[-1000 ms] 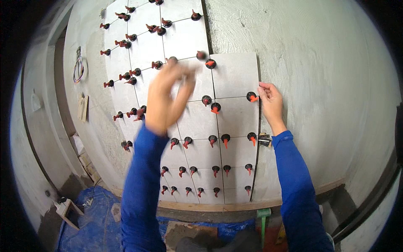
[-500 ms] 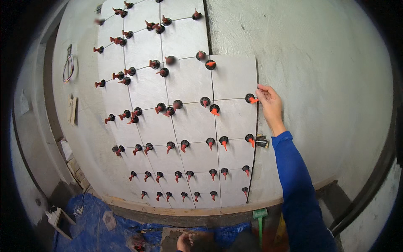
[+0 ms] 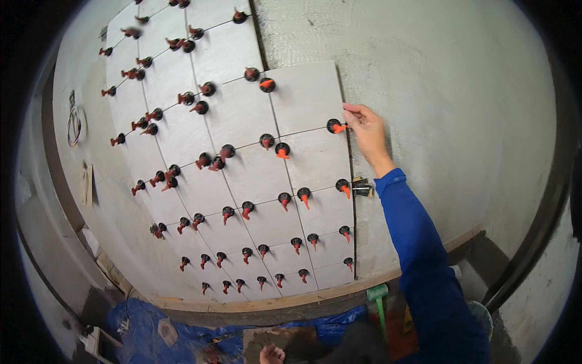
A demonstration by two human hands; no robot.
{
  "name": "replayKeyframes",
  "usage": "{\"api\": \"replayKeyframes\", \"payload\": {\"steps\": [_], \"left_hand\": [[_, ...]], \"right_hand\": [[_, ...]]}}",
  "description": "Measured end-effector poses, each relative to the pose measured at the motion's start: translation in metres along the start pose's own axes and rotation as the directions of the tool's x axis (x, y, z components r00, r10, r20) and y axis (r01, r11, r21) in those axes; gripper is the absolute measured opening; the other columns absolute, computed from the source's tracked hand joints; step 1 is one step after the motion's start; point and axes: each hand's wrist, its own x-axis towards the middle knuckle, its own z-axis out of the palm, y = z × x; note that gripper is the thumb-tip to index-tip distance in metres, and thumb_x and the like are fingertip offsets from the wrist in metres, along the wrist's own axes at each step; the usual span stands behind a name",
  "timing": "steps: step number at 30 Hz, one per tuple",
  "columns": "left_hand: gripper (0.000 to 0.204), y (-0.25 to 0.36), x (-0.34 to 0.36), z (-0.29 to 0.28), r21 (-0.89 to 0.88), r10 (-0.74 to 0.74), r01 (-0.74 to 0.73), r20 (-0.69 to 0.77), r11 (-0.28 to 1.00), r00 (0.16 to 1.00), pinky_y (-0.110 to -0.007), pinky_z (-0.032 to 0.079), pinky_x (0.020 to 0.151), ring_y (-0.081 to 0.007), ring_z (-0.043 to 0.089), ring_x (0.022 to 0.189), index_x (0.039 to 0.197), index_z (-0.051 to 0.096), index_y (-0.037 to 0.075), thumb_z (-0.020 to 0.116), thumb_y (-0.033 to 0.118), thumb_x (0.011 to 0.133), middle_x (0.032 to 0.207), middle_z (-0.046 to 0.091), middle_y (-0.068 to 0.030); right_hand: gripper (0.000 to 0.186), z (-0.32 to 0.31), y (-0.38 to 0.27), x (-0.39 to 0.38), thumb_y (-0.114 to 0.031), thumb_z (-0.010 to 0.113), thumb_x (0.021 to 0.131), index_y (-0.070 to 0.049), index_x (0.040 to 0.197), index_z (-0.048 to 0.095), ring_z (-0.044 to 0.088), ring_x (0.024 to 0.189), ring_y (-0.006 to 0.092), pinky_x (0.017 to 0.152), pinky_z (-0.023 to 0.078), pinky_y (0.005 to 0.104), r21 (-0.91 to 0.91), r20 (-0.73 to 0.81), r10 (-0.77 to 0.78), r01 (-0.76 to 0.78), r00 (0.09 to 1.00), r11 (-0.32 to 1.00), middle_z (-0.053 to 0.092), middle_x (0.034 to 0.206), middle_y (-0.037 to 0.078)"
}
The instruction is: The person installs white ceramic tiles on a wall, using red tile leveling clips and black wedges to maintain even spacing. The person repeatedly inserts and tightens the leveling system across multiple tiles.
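On the wall, one right hand, fingers drawn narrow, meets the right edge of the top right-hand tile, above its lower right corner; whether it grips I cannot tell. Four clips run down that column's right edge. One left hand sits low, its hold unclear; one green mallet stands below.

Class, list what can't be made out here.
In the head view:
Left hand: cut by the lower edge, grip unclear.
Right hand: its fingers hide any contact at the tile's edge.
Highest tiles: cut off by the upper edge.
Rounded object: mostly hidden behind the blue sleeve.
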Motion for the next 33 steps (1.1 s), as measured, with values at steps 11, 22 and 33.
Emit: {"api": "replayKeyframes", "payload": {"steps": [11,22,33], "left_hand": [[0.042,0.001,-0.003,-0.010,0.003,0.009,-0.009,0.047,1.000,0.999,-0.040,0.052,0.069,-0.0294,0.065,0.081,0.104,0.073,0.005,0.065,0.045,0.096,0.089,0.071,-0.0134],[0.040,-0.003,0.007,0.006,-0.046,-0.071,0.067,-0.107,0.997,0.992,-0.048,0.055,0.077,-0.0338,0.059,0.087,0.107,0.063,0.000,0.065,0.039,0.100,0.101,0.061,-0.0179],[0.043,0.001,0.005,-0.008,0.007,0.002,-0.001,-0.089,1.000,0.996,-0.050,0.055,0.079,-0.0335,0.060,0.087,0.118,0.065,0.001,0.059,0.040,0.103,0.098,0.063,-0.0170]], "right_hand": [[0.024,0.000,0.004,0.000,-0.011,0.072,0.097,-0.002,0.119,0.073,0.066,0.090,0.0094,0.082,0.053,0.0255,-0.047,-0.031,-0.052,0.050,0.998,0.998,0.074,0.102,0.003],[0.027,-0.002,0.002,0.000,-0.013,0.072,0.099,0.001,0.122,0.072,0.063,0.089,0.0084,0.080,0.052,0.0245,-0.039,0.000,-0.039,0.039,0.999,0.999,0.072,0.101,0.004],[0.025,-0.008,0.003,-0.002,-0.012,0.064,0.102,-0.002,0.124,0.072,0.066,0.097,0.0115,0.084,0.054,0.0271,-0.058,0.046,-0.077,0.080,0.996,0.995,0.072,0.108,0.004]]}}
